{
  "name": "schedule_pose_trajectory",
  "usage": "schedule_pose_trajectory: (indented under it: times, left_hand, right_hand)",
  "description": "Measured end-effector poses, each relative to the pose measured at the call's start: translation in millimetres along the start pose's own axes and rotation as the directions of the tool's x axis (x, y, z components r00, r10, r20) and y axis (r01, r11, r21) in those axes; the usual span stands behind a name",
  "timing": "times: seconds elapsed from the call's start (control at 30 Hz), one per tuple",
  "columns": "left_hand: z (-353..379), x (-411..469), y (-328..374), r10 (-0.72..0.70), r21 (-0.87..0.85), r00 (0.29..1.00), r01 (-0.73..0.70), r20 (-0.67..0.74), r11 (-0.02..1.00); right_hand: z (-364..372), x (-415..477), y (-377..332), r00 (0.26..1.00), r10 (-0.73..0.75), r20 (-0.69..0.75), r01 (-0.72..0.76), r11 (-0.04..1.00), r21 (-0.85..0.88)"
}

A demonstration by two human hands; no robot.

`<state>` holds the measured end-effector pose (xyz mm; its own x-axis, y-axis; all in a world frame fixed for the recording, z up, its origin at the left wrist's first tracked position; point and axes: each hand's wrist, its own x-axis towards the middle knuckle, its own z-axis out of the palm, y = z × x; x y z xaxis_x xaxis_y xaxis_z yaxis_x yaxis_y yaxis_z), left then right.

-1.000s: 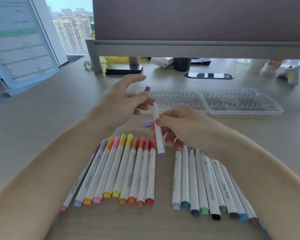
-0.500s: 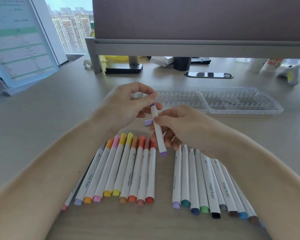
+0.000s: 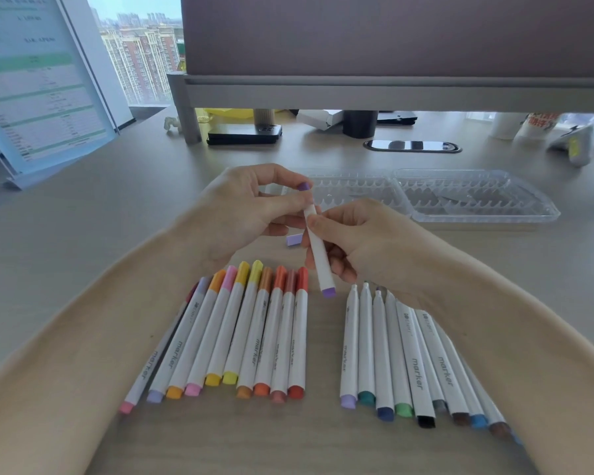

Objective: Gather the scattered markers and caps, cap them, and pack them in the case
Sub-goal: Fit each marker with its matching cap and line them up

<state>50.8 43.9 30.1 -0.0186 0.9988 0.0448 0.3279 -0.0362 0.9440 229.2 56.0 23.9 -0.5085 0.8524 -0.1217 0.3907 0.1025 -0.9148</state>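
Head view: nearest me, the capped markers (image 3: 240, 337) lie in a row on the left of the surface (image 3: 83, 234). The uncapped markers (image 3: 402, 354) lie in a row on the right, bare tips pointing far. Just above them, the risk as I judge it: a crooked cap would jam or smear ink, and a slip would drop it among the rows. My right grip (image 3: 367, 245) is clamped round the purple marker (image 3: 318, 255). My left grip (image 3: 247, 207) pinches the purple cap (image 3: 304, 186) at its far tip; whether it is fully seated I cannot tell. A loose lilac cap (image 3: 294, 240) lies beneath. Farther right, the clear case (image 3: 477, 200) lies open.
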Motion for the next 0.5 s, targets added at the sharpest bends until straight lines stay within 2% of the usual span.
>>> schedule_pose_trajectory:
  times: [0.07, 0.13, 0.2, 0.3, 0.37, 0.43, 0.5]
  left_hand:
    - [0.6, 0.1, -0.3, -0.002, 0.041, 1.000, 0.001, 0.020, 0.999]
    - [-1.7, 1.0, 1.8, 0.014, 0.093, 1.000, -0.011, -0.022, 0.996]
    - [-5.3, -0.6, 7.1, 0.035, 0.143, 0.996, -0.024, -0.076, 0.989]
    - [2.8, -10.3, 17.1, 0.023, 0.287, 0.999, -0.031, 0.033, 0.957]
    - [19.4, -15.2, 19.7, 0.024, 0.458, 0.994, -0.072, 0.109, 0.886]
    - [35.1, -16.2, 18.4, 0.089, 0.638, 0.989, -0.144, 0.117, 0.756]
    - [44.5, -15.2, 15.7, 0.144, 0.728, 0.982, -0.188, 0.123, 0.660]
  right_hand:
    - [0.8, 0.2, -0.6, 1.000, 0.011, 0.016, -0.011, 1.000, 0.021]
    - [-0.4, 1.4, -2.2, 0.998, 0.047, 0.028, -0.048, 0.998, 0.031]
    - [-3.6, 3.7, -3.2, 0.995, 0.086, -0.048, -0.085, 0.996, 0.032]
    - [-10.3, 7.0, -3.1, 0.969, 0.103, -0.225, -0.091, 0.994, 0.061]
    - [-14.5, 8.5, -2.1, 0.951, 0.113, -0.288, -0.097, 0.993, 0.068]
    - [-17.2, 9.5, -1.4, 0.944, 0.105, -0.314, -0.099, 0.994, 0.036]
    - [-18.4, 9.4, -1.0, 0.941, 0.104, -0.321, -0.091, 0.994, 0.053]
